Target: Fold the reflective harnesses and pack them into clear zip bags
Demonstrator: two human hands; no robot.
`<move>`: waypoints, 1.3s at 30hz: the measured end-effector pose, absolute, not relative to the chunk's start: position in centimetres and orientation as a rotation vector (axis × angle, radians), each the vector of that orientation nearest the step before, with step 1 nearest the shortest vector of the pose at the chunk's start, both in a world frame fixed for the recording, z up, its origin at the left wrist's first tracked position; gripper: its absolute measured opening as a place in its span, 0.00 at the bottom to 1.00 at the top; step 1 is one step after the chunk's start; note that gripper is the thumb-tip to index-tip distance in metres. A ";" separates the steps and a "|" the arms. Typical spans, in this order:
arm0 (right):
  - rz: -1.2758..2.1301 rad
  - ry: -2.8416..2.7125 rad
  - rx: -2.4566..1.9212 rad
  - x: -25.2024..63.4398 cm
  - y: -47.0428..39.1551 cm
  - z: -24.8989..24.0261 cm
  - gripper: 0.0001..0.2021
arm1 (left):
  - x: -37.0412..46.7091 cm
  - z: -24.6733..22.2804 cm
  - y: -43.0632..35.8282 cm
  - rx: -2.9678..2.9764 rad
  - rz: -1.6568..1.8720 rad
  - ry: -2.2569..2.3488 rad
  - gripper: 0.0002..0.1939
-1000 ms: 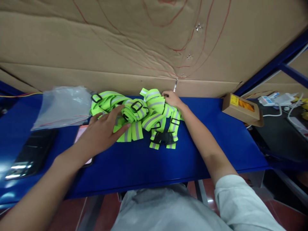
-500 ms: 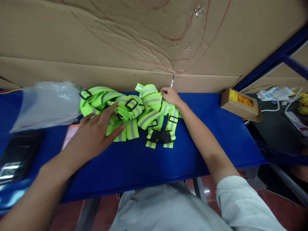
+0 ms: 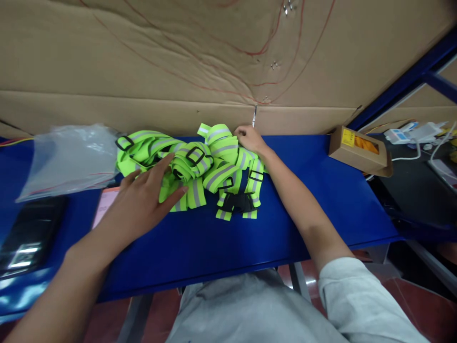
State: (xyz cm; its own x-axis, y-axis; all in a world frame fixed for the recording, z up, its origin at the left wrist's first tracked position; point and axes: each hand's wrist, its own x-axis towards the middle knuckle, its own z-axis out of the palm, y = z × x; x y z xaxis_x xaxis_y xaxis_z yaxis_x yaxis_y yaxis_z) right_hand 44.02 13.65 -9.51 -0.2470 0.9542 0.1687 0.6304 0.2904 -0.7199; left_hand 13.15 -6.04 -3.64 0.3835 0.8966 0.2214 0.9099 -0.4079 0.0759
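A heap of fluorescent yellow-green reflective straps (image 3: 221, 147) with grey stripes and black buckles lies on the blue table. Over its left part, my left hand (image 3: 148, 193) is open, fingers spread beside a rolled-up section. At the heap's far side, my right hand (image 3: 250, 138) has its fingers curled closed on a reflective strap; its fingertips are partly hidden. A black clip (image 3: 239, 202) lies at the near end of the straps, between two short strap ends.
Left of the heap lies a clear plastic bag (image 3: 73, 157), with a dark glossy case (image 3: 32, 233) and a pink-screened phone (image 3: 104, 205) nearer. A cardboard box (image 3: 357, 152) stands at the table's right end. Cardboard sheeting (image 3: 160, 57) with red wires rises behind.
The view has shifted slightly. Both hands and the straps keep nearly the same places relative to each other.
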 end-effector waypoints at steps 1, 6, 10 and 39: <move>0.706 -1.968 -1.412 44.1 13.7 -9.6 0.13 | 13.2 -3.7 -6.0 -2.563 -0.350 -1.674 0.38; 0.715 -1.983 -1.416 44.0 13.8 -9.5 0.14 | 13.2 -3.5 -6.0 -2.548 -0.339 -1.651 0.38; 0.722 -2.060 -1.402 44.4 12.2 -8.4 0.14 | 13.0 -3.4 -6.0 -2.559 -0.348 -1.637 0.38; 0.240 -2.313 -1.376 48.5 0.3 -9.0 0.20 | 16.8 -2.7 -3.4 -2.655 -0.642 -1.662 0.32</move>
